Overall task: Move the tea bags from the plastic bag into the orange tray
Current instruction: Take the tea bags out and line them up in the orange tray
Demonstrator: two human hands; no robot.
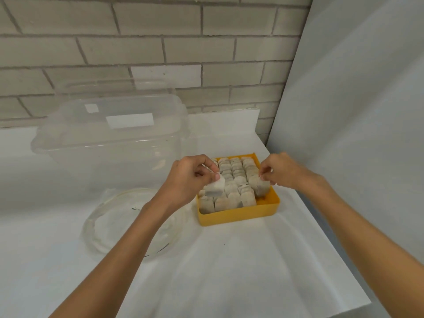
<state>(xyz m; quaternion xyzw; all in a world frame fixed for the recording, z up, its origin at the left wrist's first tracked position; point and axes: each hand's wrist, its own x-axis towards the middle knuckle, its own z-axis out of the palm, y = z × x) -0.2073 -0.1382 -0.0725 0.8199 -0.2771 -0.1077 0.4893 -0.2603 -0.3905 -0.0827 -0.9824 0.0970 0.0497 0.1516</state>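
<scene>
Nearly full orange tray (238,216); left hand (190,177) pinching tea bag (215,188), right hand (278,172) pinching another (261,188), filling lower-right gap.

Both bare forearms reach forward, converging. The left hand (190,177) pinches a tea bag (214,188) between thumb and fingers; the right hand (278,171) curls, fingertips pinched together.

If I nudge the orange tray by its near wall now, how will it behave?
The orange tray looks like thin rigid plastic, so it would probably slide rather than flex. It sits on creased white paper, which may bunch or drag. The packed tea bags stand upright and seem light, so a sharp push might topple some.
</scene>
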